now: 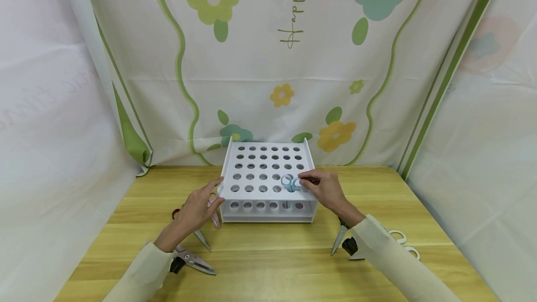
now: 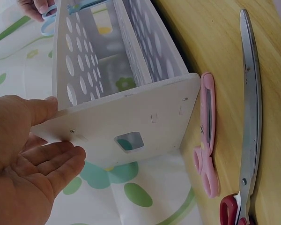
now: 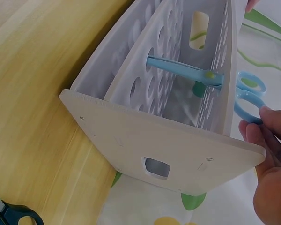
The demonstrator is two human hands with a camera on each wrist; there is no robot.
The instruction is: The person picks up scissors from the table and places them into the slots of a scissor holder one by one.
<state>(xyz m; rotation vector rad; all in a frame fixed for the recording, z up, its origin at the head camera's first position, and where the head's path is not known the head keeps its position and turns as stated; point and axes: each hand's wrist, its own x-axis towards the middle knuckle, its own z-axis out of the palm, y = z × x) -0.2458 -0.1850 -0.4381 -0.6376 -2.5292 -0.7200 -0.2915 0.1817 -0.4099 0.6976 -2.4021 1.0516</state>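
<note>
Light blue scissors (image 1: 291, 184) stand blades down through a front-row hole toward the right of a white rack (image 1: 256, 195). My right hand (image 1: 329, 192) pinches one handle loop between thumb and fingers. In the right wrist view, the scissors' blades (image 3: 182, 70) pass through the top plate, and their tip reaches a hole of the shelf below. My left hand (image 1: 195, 211) touches the rack's left side panel (image 2: 154, 122), thumb near its top edge and the other fingers fairly straight beside it.
Pink scissors (image 2: 207, 136) and red-handled scissors (image 2: 250, 117) lie left of the rack. Larger scissors with pinkish blades (image 1: 197, 264) lie nearer, partly under the left wrist. Dark-handled scissors (image 1: 340, 239) and white-handled scissors (image 1: 397, 236) lie right, partly behind my forearm. A flowered cloth (image 1: 251, 69) hangs behind.
</note>
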